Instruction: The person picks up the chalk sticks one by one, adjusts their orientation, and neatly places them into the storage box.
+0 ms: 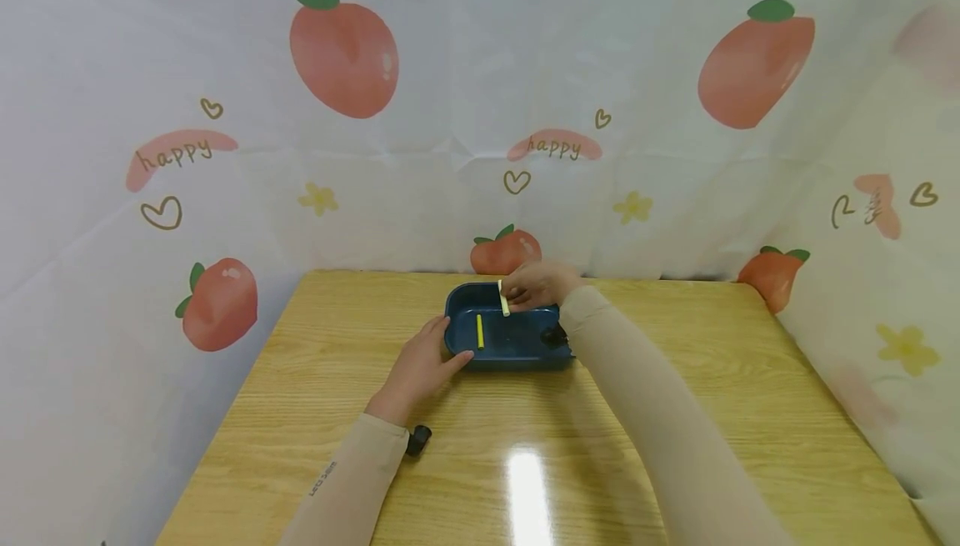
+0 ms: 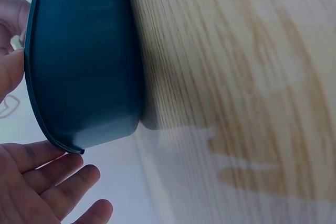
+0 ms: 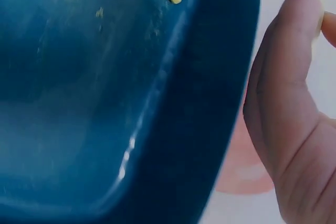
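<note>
A dark blue plastic basin (image 1: 517,360) rests on the wooden table. On its floor lies a yellow stick of chalk (image 1: 480,333). My left hand (image 1: 421,363) holds the basin's near left corner, thumb over the front rim and fingers along the left end. The left wrist view shows its ring and little fingers (image 2: 96,211) off the basin. Above the back of the basin, my right hand (image 1: 542,283) pinches a whitish stick of chalk (image 1: 504,300) between thumb and fingers. In the right wrist view only part of that stick shows at the top edge.
The wooden table (image 1: 322,346) reaches back to a white curtain (image 1: 450,71) printed with peaches. Black wrist cameras sit on both wrists; the right one (image 1: 555,336) hangs over the basin's right end. Small pale crumbs (image 3: 100,12) lie on the basin floor.
</note>
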Demonstrator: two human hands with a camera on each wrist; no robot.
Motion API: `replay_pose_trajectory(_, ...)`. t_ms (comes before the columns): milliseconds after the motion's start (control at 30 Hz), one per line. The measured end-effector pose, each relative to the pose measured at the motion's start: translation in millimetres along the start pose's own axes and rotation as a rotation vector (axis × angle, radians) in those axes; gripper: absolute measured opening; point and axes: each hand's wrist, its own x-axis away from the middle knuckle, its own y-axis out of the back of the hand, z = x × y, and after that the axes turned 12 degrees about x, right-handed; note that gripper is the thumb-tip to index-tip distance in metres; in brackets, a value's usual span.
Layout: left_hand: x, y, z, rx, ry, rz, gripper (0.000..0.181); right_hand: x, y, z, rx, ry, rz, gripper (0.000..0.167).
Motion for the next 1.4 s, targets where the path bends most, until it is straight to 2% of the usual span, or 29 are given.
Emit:
replay_pose_trajectory(233,-2.4,-1.3,2.1,0.004,0.013,0.006,0.083,-13.8,-13.9,-0.4,-0.003,-0.052,0.0,0.035)
replay_pose_trajectory(433,-1.2,-4.0,1.7,0.019,0.008,0.018,0.081,-22.2,-17.7,-7.9,0.012,-0.11,-0.023,0.043)
replay_pose_trajectory(667,0.3,-3.7,0.0,0.014,0.001,0.016,0.081,-30.1,-22.4,-13.1,0.051,-0.164,-0.017,0.042)
replay_pose_trajectory(1033,2.2,-0.3,0.8,0.009,0.014,0.009,0.081,-42.4,-30.6,-15.7,0.078,-0.182,-0.021,0.042)
replay_pose_trajectory(1400,1.1,-0.1,3.2,0.009,0.025,0.017,0.083,-49.3,-32.6,-16.2,0.101,-0.243,-0.016,0.04)
